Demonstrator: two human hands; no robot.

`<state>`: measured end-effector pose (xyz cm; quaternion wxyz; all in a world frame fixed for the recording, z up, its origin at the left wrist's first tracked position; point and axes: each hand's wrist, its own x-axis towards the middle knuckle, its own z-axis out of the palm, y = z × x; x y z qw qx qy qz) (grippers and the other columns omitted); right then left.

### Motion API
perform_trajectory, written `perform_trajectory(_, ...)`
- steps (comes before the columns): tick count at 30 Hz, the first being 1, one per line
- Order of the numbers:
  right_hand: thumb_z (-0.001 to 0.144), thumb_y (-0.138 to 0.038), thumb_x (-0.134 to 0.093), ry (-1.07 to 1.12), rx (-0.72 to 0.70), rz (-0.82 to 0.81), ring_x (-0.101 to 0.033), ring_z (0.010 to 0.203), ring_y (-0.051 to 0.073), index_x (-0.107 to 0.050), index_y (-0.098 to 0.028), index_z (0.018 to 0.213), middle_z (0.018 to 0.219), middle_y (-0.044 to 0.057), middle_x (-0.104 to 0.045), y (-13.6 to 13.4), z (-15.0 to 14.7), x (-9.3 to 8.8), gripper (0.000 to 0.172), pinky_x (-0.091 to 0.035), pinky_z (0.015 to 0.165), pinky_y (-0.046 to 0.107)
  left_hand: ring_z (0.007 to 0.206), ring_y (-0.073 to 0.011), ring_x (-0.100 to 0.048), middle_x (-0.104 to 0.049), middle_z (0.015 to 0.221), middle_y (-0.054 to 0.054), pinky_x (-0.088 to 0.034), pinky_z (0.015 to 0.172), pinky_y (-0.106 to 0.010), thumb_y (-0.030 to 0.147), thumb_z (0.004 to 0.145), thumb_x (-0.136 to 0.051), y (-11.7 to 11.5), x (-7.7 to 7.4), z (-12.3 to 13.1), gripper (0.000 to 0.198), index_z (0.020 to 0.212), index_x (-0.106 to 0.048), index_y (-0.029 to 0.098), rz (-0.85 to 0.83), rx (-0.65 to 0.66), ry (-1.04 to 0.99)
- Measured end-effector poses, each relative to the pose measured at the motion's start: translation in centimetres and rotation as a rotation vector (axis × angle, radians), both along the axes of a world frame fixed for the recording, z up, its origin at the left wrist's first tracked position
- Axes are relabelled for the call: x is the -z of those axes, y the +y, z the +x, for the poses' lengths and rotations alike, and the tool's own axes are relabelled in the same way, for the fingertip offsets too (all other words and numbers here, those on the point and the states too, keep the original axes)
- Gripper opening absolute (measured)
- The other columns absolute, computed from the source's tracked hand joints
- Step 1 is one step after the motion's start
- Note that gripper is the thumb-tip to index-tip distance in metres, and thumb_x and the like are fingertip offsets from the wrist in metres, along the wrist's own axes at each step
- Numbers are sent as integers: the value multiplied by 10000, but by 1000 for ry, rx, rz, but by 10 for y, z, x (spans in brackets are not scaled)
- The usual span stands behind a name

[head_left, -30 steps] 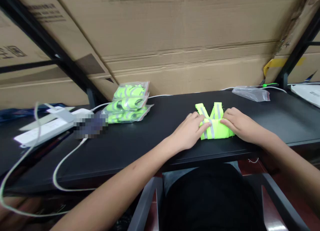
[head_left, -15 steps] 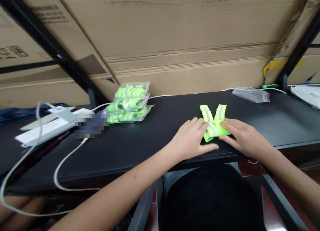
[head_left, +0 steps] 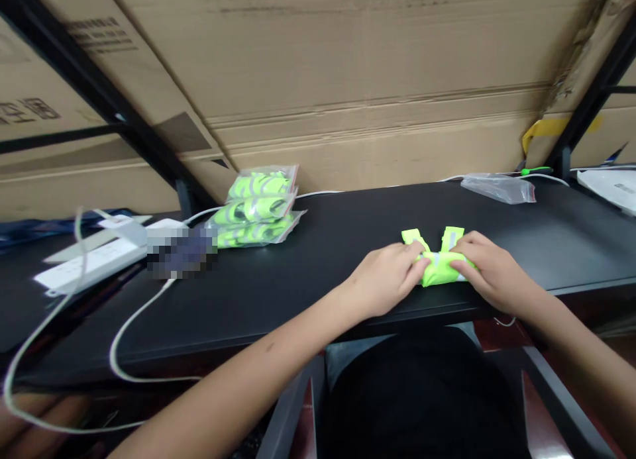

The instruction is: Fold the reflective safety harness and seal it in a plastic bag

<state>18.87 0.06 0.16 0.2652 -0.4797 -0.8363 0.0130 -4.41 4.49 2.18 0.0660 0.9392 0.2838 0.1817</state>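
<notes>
Item one: a fluorescent yellow-green fabric piece with silvery stripes (head_left: 440,270), folded into a short bundle, is lying near the front edge of the flat black tabletop (head_left: 318,260), its two straps pointing toward eleven and one o'clock.

Item two: my bare left hand (head_left: 390,280) is pinching the nine o'clock end, thumb on the near side.

Item three: my bare right hand (head_left: 489,270) is pinching the three o'clock end likewise. I am probably gripping both ends so that the layers are lying tight and even.

Item four: a pile of transparent plastic bags holding similar yellow-green fabric (head_left: 258,207) is resting at ten o'clock, well apart, seemingly to leave my hands room.

Item five: a flat transparent plastic bag with a reddish edge (head_left: 499,188) is lying between one and two o'clock, presumably for easy reach.

Item six: a long white plastic power strip (head_left: 92,265) is occupying nine o'clock, farther off.
</notes>
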Motion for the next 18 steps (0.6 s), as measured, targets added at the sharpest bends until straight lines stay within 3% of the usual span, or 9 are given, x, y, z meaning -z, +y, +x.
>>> perform_trajectory(4,1050,-435,-283,5,22,-109,-561,900,234,-587,-221,815,846,58,-637,38,5,0,440,-457,837,395,925,-207,-568,-614,848,-44,-449,883,-362,278,1054,-259,33,2,15,418,760,-541,186,-97,-82,15)
perform_trajectory(7,1037,-418,-305,-79,105,-56,-555,883,247,-630,-212,894,906,82,-649,57,7,6,410,-436,815,413,938,-226,-548,-617,935,-69,-458,850,-368,291,1026,-340,46,10,26,312,851,-571,173,-142,-273,21)
perform_trajectory(9,1018,-387,-363,-138,189,66,-542,867,262,-635,-192,924,943,113,-653,60,7,8,348,-418,777,416,937,-225,-553,-626,1023,-81,-470,821,-352,288,1000,-437,47,13,30,188,983,-573,159,-99,-366,-22)
perform_trajectory(11,1017,-350,-392,-239,182,206,-539,827,260,-639,-184,877,887,117,-656,53,5,6,329,-404,740,401,932,-216,-571,-645,1025,-73,-474,814,-339,247,996,-474,43,13,31,137,1029,-572,158,26,-328,-24)
perform_trajectory(14,1016,-411,-448,-375,7,364,-574,796,248,-652,-176,844,795,99,-664,29,-1,1,356,-432,741,384,858,-209,-602,-670,879,-61,-482,754,-325,237,1034,-403,29,12,25,234,950,-608,160,211,-215,29)
perform_trajectory(18,933,-576,-550,-315,-10,395,-628,946,300,-632,-86,1127,1002,173,-704,-9,-8,3,533,-484,844,420,857,-259,-603,-673,882,-121,-513,758,-379,447,1016,-410,-2,13,8,415,973,-650,111,302,-47,31)
